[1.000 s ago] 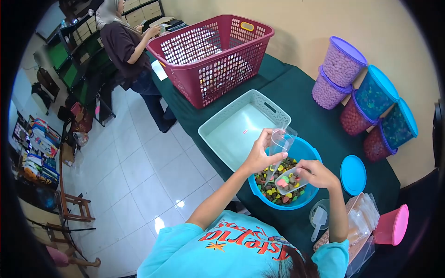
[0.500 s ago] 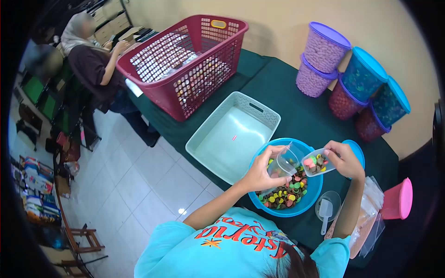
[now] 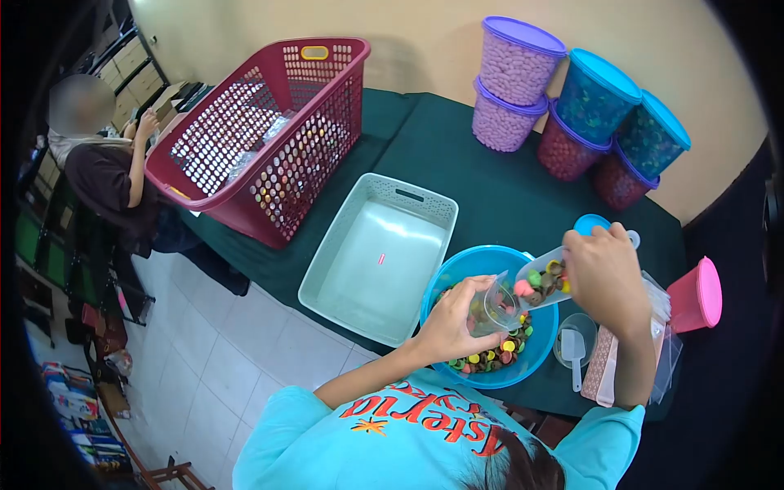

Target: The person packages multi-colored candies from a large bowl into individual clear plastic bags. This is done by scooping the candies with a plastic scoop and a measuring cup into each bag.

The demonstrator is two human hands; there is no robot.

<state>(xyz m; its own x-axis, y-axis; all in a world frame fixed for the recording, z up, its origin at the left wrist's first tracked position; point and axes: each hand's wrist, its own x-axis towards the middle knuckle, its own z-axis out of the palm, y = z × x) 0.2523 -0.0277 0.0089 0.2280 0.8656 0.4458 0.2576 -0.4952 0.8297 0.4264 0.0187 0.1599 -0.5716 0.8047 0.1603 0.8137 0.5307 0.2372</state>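
My left hand (image 3: 454, 320) is closed around a clear plastic bag (image 3: 482, 314), with a round, clear rim showing at its mouth. In my right hand (image 3: 606, 273) is a translucent scoop (image 3: 535, 268) loaded with brown, pink, green and yellow button-like candies (image 3: 535, 286). The scoop tilts left, its lip right at the bag's opening. Both hands are above a blue basin (image 3: 545, 343), where more of the same mixed candies (image 3: 494, 358) lie. My right fingers hide part of the scoop.
A pale green tray (image 3: 327, 282) and a maroon basket (image 3: 273, 204) stand left. Lidded tubs (image 3: 523, 61) are stacked behind. At right are a small white scoop (image 3: 575, 351) in a clear bowl, plastic bags (image 3: 665, 359) and a pink tub (image 3: 694, 296). Another person (image 3: 114, 180) stands far left.
My right hand has turned over the scoop and tilted it toward the bag, bringing its lip to the opening. My left hand still holds the bag. The camera view has shifted.
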